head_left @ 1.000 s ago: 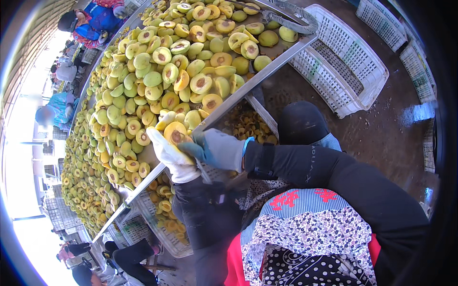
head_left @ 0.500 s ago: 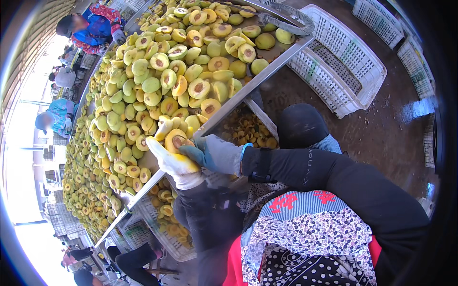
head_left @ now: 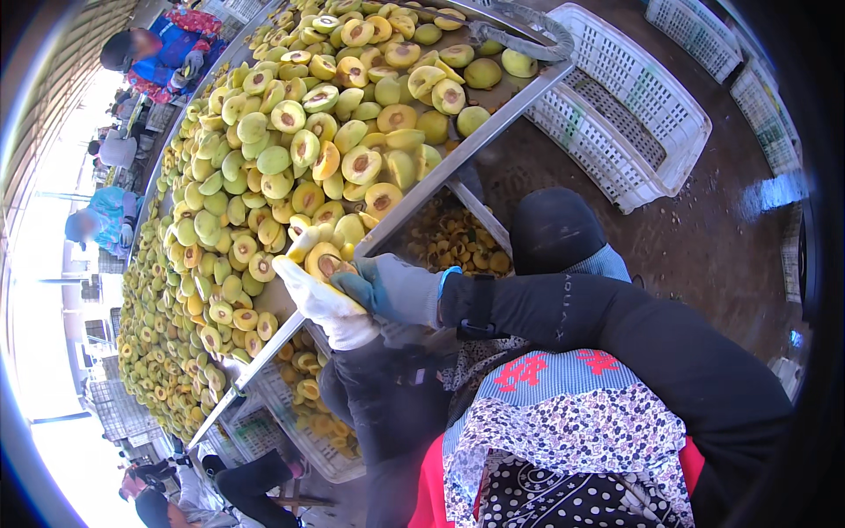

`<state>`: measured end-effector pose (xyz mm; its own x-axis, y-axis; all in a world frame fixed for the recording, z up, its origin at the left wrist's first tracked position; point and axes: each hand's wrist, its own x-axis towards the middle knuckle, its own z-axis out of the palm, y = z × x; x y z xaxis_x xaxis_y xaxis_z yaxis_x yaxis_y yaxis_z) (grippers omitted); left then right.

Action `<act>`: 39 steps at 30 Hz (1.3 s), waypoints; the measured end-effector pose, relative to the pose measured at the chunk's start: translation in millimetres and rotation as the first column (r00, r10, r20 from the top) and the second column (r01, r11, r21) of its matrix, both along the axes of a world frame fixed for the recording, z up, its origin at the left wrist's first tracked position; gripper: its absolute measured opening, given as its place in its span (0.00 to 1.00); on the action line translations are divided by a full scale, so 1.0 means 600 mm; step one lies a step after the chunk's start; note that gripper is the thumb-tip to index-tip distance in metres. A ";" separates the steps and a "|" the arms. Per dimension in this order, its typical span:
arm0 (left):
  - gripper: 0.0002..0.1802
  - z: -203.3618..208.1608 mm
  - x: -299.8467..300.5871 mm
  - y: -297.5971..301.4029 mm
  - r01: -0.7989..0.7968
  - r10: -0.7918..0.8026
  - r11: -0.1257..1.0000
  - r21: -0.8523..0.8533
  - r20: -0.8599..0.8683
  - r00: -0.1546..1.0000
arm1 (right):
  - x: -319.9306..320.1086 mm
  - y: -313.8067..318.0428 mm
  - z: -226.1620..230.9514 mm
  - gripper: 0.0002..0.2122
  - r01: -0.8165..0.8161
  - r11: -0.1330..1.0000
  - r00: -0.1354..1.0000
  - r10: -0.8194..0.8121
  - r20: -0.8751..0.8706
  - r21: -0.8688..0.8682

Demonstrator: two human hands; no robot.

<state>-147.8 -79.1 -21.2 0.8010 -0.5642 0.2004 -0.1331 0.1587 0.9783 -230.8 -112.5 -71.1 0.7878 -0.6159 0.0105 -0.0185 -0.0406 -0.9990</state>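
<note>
My left hand (head_left: 326,304), in a white glove stained yellow, holds a halved yellow peach (head_left: 324,260) with its brown pit hollow facing up. Against the cut side of that half presses the thumb of my right hand (head_left: 396,286), gloved in grey and blue. The right fingers are curled closed, and whatever they may grip is hidden. Both hands meet just over the near metal edge of a table (head_left: 480,141). Heaped on it are many green-yellow peach halves (head_left: 282,158), most showing brown centres.
White plastic crates (head_left: 629,106) stand right of the table, with more crates (head_left: 695,40) at far right. Below the table edge lie fruit pieces (head_left: 462,242), and a crate of halves (head_left: 321,431) sits lower left. Co-workers (head_left: 163,53) line the far side. A grey hose (head_left: 537,44) crosses the table's corner.
The peach half has tilted slightly in my left hand, and my right thumb has shifted a little over its cut face. Across the table, a co-worker's hands have come together.
</note>
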 end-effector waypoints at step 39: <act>0.25 0.043 -0.002 0.000 0.254 -0.261 0.965 -0.066 -0.358 0.897 | -0.060 -0.023 0.060 0.27 -0.544 0.341 0.801 0.484 0.353 0.767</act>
